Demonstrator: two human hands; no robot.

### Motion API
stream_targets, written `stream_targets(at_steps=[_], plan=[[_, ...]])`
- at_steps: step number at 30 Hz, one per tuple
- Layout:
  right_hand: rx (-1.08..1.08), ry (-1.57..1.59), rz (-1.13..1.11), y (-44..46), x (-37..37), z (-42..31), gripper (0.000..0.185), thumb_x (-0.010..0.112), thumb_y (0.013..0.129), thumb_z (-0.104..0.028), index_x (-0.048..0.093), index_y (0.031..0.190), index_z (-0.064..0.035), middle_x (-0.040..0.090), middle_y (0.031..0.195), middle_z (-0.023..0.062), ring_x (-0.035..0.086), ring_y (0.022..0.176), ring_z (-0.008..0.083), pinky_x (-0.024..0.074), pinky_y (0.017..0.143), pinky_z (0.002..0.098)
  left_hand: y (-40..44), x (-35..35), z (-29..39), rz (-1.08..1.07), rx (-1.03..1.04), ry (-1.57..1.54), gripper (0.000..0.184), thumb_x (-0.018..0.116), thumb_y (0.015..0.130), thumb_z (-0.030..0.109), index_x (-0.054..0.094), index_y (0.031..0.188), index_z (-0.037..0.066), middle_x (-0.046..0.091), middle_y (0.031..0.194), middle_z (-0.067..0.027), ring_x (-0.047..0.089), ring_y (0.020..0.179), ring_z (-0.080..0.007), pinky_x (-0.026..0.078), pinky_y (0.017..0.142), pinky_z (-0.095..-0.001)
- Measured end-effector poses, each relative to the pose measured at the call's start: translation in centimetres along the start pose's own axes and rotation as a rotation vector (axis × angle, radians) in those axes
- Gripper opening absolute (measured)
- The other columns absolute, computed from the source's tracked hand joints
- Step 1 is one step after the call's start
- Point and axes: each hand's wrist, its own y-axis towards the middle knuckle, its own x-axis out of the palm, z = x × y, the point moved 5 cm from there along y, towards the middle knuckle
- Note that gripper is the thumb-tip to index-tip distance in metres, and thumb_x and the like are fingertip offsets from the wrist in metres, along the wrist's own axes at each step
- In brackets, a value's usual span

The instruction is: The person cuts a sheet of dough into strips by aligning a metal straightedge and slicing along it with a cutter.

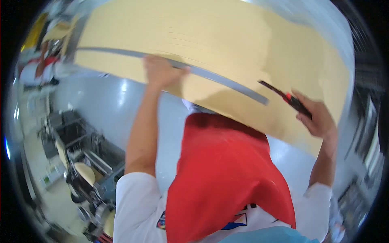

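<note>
My left hand (162, 73), slightly blurred, grips a long metal straightedge (227, 82) near its middle. The strip lies across a large pale yellow sheet (227, 36), whose material I cannot make out. In my right hand (318, 117) is a knife (292, 102) with a black and red handle. Its long dark blade points up and left, just past the straightedge's right end and over the sheet. Several faint curved lines mark the sheet's surface above my left hand.
A red apron (227, 174) covers my front, close to the sheet's near edge. Machinery (87, 150) stands at the lower left on the floor. Another person (38, 71) is at the far left. Clear plastic film (324, 24) borders the sheet at upper right.
</note>
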Motion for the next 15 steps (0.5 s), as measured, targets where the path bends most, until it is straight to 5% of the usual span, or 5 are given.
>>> stream_targets(at_steps=[2, 4, 9, 12, 15], plan=[[0.158, 0.037, -0.004, 2.8, 3.5, 0.6, 0.047, 0.063, 0.085, 0.002, 0.060, 0.131, -0.0029, 0.068, 0.099, 0.0244, 0.064, 0.088, 0.0486, 0.0522, 0.080, 0.0447, -2.4, -2.4, 1.6, 0.004, -0.002, -0.046, 0.128, 0.056, 0.083, 0.083, 0.030, 0.150, -0.022, 0.025, 0.161, -0.0413, 0.020, 0.154, -0.0527, 0.006, 0.128, -0.0570], [-0.011, 0.010, 0.121, 6.6, 6.6, -1.9, 0.038, 0.063, 0.084, 0.004, 0.062, 0.122, -0.0024, 0.067, 0.100, 0.0223, 0.065, 0.092, 0.0457, 0.0526, 0.079, 0.0462, -2.8, -1.6, 0.5, 0.185, 0.036, -0.144, 0.117, 0.063, 0.087, 0.074, 0.033, 0.149, -0.020, 0.030, 0.156, -0.0442, 0.022, 0.153, -0.0534, 0.013, 0.128, -0.0554], [0.137, -0.246, 0.064, 16.2, 13.3, -6.7, 0.041, 0.075, 0.084, -0.008, 0.059, 0.122, -0.0083, 0.061, 0.118, 0.0166, 0.064, 0.098, 0.0442, 0.0538, 0.079, 0.0513, -0.8, -1.8, -8.3, 0.430, 0.423, -0.434, 0.049, 0.072, 0.092, 0.031, 0.064, 0.136, 0.011, 0.050, 0.151, -0.0163, 0.038, 0.147, -0.0403, 0.025, 0.124, -0.0623], [0.123, -0.288, 0.183, 20.4, 15.7, -10.0, 0.038, 0.076, 0.085, -0.009, 0.059, 0.119, -0.0069, 0.060, 0.119, 0.0157, 0.064, 0.102, 0.0434, 0.0541, 0.080, 0.0512, 3.8, -0.1, -17.2, 0.556, 0.435, -0.499, 0.041, 0.074, 0.088, 0.021, 0.069, 0.130, 0.022, 0.058, 0.139, -0.0046, 0.047, 0.139, -0.0343, 0.030, 0.119, -0.0668], [0.167, -0.309, 0.228, 22.7, 17.0, -10.6, 0.036, 0.076, 0.084, -0.006, 0.058, 0.115, -0.0054, 0.061, 0.116, 0.0169, 0.063, 0.107, 0.0433, 0.0533, 0.083, 0.0515, 9.0, -0.8, -26.8, 0.607, 0.358, -0.512, 0.040, 0.081, 0.083, 0.027, 0.073, 0.122, 0.019, 0.062, 0.127, -0.0044, 0.052, 0.132, -0.0315, 0.029, 0.121, -0.0634]])
